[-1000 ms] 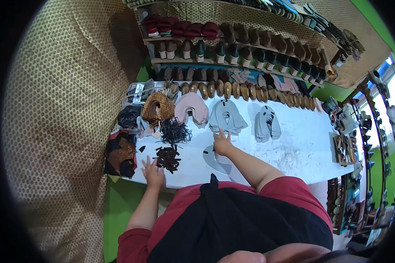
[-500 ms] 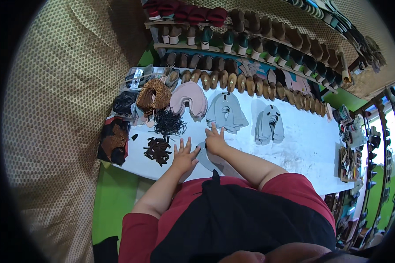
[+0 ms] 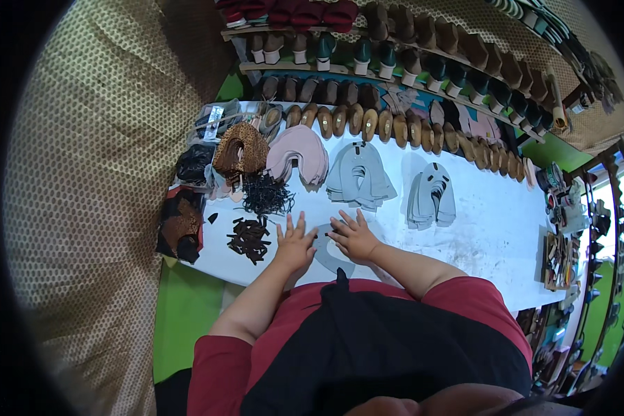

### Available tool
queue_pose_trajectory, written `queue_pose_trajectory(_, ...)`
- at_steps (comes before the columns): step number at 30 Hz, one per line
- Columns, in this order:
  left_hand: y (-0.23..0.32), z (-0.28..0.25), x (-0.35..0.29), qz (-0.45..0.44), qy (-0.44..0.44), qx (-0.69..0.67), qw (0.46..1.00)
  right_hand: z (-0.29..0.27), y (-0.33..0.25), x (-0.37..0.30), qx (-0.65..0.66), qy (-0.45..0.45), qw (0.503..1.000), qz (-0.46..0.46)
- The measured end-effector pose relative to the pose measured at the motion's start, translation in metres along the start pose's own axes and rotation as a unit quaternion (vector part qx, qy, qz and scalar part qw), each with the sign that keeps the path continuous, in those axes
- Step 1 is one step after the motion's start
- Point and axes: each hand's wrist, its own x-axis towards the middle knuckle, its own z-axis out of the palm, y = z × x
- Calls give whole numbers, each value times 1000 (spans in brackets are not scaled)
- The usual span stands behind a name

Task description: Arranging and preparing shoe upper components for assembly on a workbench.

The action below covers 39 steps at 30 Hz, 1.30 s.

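Note:
A grey curved shoe-upper piece (image 3: 324, 255) lies flat on the white table near its front edge, between my hands. My left hand (image 3: 295, 244) rests at its left side, fingers spread and nothing gripped. At its right side is my right hand (image 3: 355, 240), also with fingers apart, partly covering the piece. Small dark brown strips (image 3: 248, 240) lie in a heap left of my left hand, with a tangle of thin black strips (image 3: 267, 193) behind them. Beyond my right hand sits a fanned stack of grey uppers (image 3: 359, 176); a second grey stack (image 3: 432, 200) lies further right.
Pink pieces (image 3: 297, 147) and leopard-print pieces (image 3: 230, 142) are stacked at the back left. Brown shoe lasts (image 3: 369, 126) line the table's back edge, below shelves of shoes (image 3: 437, 69). A tool box (image 3: 556, 260) stands at the right edge; a patterned curtain (image 3: 104, 173) hangs left.
My right hand has moved slightly right and nearer to me, and its fingers have spread. More of the grey piece's upper part shows. My left hand stays almost in place.

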Motion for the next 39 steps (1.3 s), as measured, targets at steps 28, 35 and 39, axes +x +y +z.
queue_pose_trajectory(28,22,-3,39,-139,43,-204,968,-13,3,8,87,-109,985,99)
queue_pose_trajectory(35,27,-7,39,-117,31,-177,977,-11,5,5,92,-96,988,83)
queue_pose_trajectory(39,11,4,38,-109,8,-190,976,-15,4,4,71,-97,991,63)
